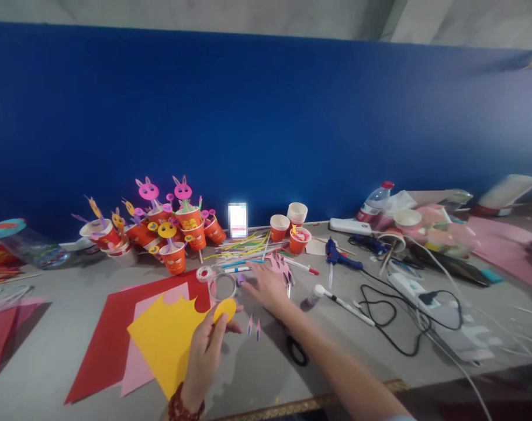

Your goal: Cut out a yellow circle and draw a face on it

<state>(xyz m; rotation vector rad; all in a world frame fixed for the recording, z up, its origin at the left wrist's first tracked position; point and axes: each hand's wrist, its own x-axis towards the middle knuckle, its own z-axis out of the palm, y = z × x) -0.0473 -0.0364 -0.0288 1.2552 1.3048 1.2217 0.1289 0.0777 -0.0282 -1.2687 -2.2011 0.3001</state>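
My left hand [209, 336] pinches a yellow paper circle [225, 310] between thumb and fingers, above a yellow sheet [169, 333] with scalloped cutouts along its edge. Stretched forward over the table, my right hand [266, 286] has its fingers spread and looks bare of any object. Its fingertips are near a white-and-blue marker [236, 269] and a small purple piece [241, 279]; whether they touch is unclear. A roll of clear tape [223, 287] lies between the hands. Below it are two small pink-and-blue ear-shaped pieces [254, 328]. Black-handled scissors [297, 351] lie partly under my right forearm.
Decorated red cups [172, 260] with paper animal faces crowd the back left. Colored pipe cleaners [244, 244] lie at the back middle, beside plain cups [279, 227]. Rightward are a blue glue gun [342, 257], tangled black cords, and a power strip [437, 316].
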